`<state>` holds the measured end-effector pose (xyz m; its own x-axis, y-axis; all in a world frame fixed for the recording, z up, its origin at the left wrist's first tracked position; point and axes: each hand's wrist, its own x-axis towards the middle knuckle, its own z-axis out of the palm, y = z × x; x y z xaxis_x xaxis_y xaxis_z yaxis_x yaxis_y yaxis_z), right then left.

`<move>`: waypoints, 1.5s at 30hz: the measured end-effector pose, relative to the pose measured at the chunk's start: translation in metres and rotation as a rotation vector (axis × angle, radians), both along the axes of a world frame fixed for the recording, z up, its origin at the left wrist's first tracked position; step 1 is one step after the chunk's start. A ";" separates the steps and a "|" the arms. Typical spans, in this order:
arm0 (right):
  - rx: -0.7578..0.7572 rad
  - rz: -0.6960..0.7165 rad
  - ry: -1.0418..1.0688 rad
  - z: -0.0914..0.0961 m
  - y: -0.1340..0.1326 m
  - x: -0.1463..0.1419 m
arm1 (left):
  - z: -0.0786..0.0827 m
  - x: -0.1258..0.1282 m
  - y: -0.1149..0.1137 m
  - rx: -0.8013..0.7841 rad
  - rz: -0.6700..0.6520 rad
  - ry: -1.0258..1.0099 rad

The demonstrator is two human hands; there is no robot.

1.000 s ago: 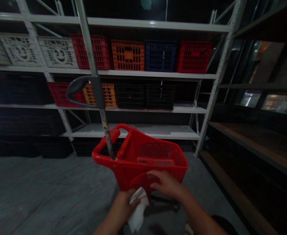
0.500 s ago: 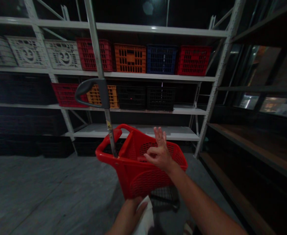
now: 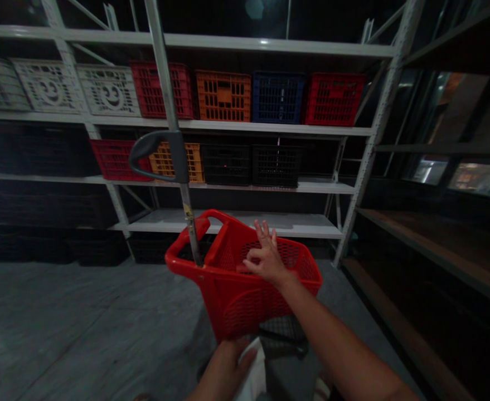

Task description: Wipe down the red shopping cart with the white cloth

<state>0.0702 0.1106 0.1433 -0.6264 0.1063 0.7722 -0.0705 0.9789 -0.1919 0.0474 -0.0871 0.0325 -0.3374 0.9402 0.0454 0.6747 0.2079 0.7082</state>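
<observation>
Low in the view, my left hand [image 3: 228, 365] is closed on a white sheet [image 3: 255, 376], perhaps paper or cloth; I cannot tell which. My right hand [image 3: 266, 262] is raised over a red shopping cart [image 3: 240, 301]. Its thumb and index finger are pinched together with nothing seen between them, while the other fingers point up. The cart has a red handle [image 3: 182, 250] at its left end and mesh sides. A metal pole [image 3: 167, 94] with a grey grip [image 3: 178, 157] rises from the handle end.
White metal shelving [image 3: 232, 127] stands behind the cart. On it are white crates [image 3: 108, 92], an orange crate [image 3: 223, 97], a blue crate [image 3: 279, 97], red crates [image 3: 335, 100] and black crates [image 3: 275, 165]. A dark rack [image 3: 437, 236] lines the right side. Grey concrete floor [image 3: 69, 323] lies left.
My right hand has shifted slightly left over the cart, its fingers tilting a little left. My left hand still holds the white sheet, slightly further right. The camera view has moved slightly.
</observation>
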 end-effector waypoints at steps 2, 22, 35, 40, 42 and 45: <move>-0.016 0.002 -0.002 0.003 0.001 0.001 | -0.001 -0.002 0.003 0.016 -0.003 -0.029; -1.806 0.492 0.037 -0.105 -0.080 0.077 | 0.013 0.001 -0.004 0.321 0.216 -1.337; -1.348 0.442 -0.409 -0.115 -0.086 0.127 | -0.019 0.070 -0.022 0.491 0.383 -1.300; -1.327 0.279 -0.286 -0.113 -0.065 0.137 | -0.023 0.059 -0.036 0.472 0.401 -1.215; -1.332 0.219 -0.279 -0.118 -0.057 0.135 | -0.026 0.054 -0.040 0.439 0.428 -1.174; -1.234 0.030 -0.312 -0.137 -0.053 0.124 | -0.035 0.045 -0.041 0.404 0.549 -1.050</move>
